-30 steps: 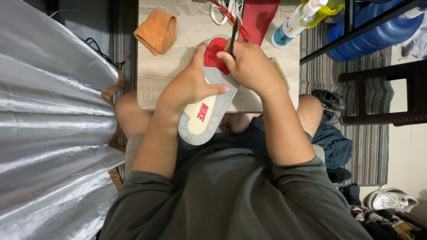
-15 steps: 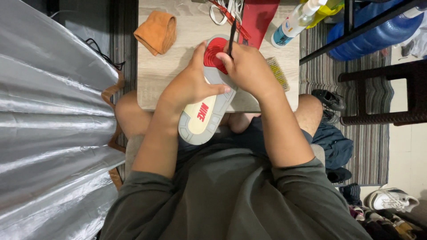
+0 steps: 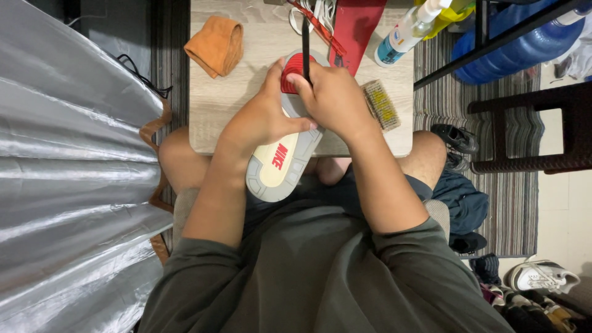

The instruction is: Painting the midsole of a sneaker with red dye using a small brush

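A sneaker (image 3: 280,166) lies sole up across the near edge of a small wooden table (image 3: 216,105), its sole cream and grey with a red toe part. My left hand (image 3: 262,117) grips the shoe around its middle. My right hand (image 3: 333,98) holds a thin black-handled tool (image 3: 305,52) upright, its lower end pressed on the red toe part of the sole. The tool's tip is hidden by my fingers.
On the table lie an orange cloth (image 3: 216,46), a scrub brush (image 3: 381,105), a spray bottle (image 3: 410,31), a red sheet (image 3: 357,28) and white laces. Silver foil hangs at the left. A dark wooden stool (image 3: 530,129), blue water jugs and shoes are at the right.
My right hand has shifted slightly with the tool on the red toe part. The shoe and my left hand have stayed in place.
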